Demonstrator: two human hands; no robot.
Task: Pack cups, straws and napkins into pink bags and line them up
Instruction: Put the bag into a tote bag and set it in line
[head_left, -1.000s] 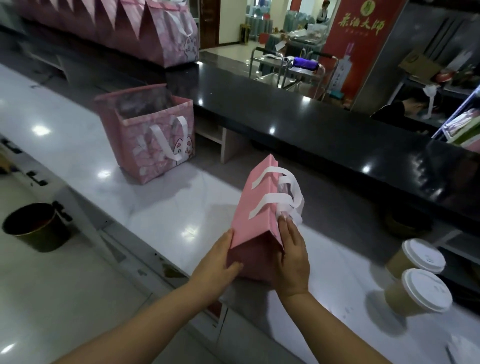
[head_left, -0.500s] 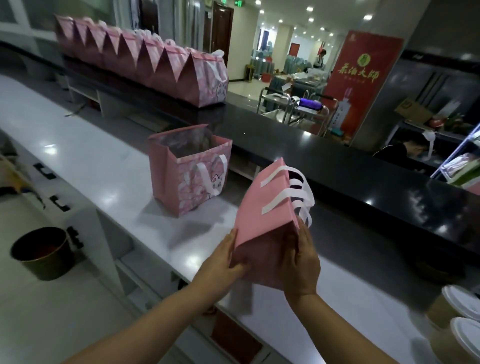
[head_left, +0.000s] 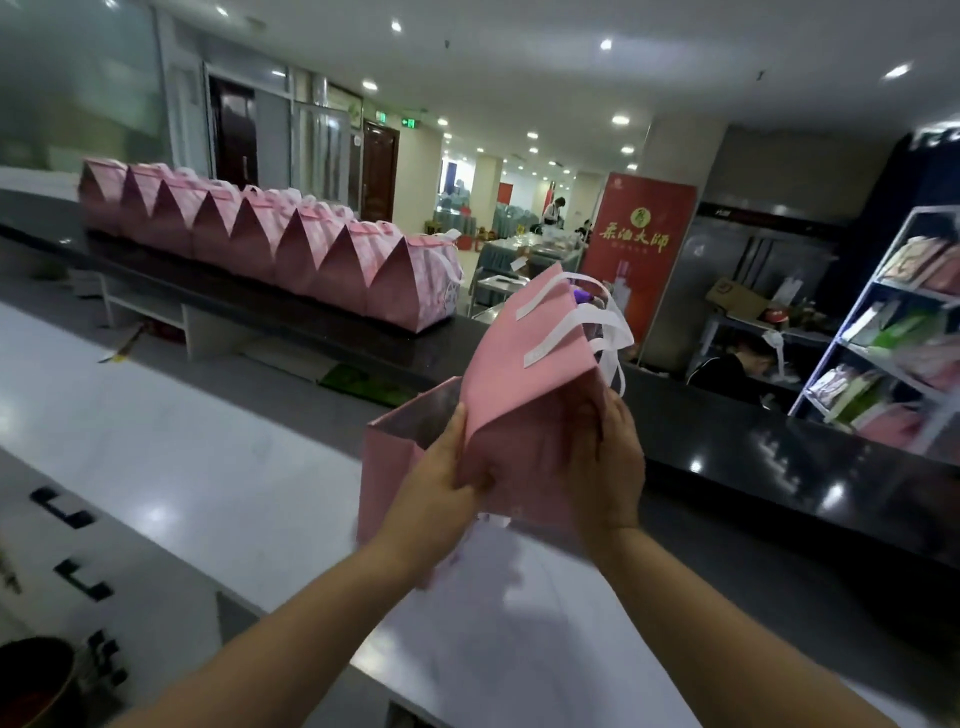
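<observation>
A long row of bags (head_left: 270, 244) stands closed on the black counter (head_left: 727, 431), so much of the job looks done. And here's another: the left hand (head_left: 441, 483) and right hand (head_left: 605, 467) clamp the sides of a shut bag (head_left: 524, 364), held up over the white counter (head_left: 182, 441), its contents hidden. Just behind it stands an open bag (head_left: 389, 467), likely next; I can't tell what's inside.

A tall red banner (head_left: 641, 249) stands behind the black counter (head_left: 779, 447). Big gold letters on it say 茶油大師, under a small round badge (head_left: 640, 214). The words lower down are too tiny to read. Far back, a green exit sign (head_left: 409, 123) glows, too small to read.
</observation>
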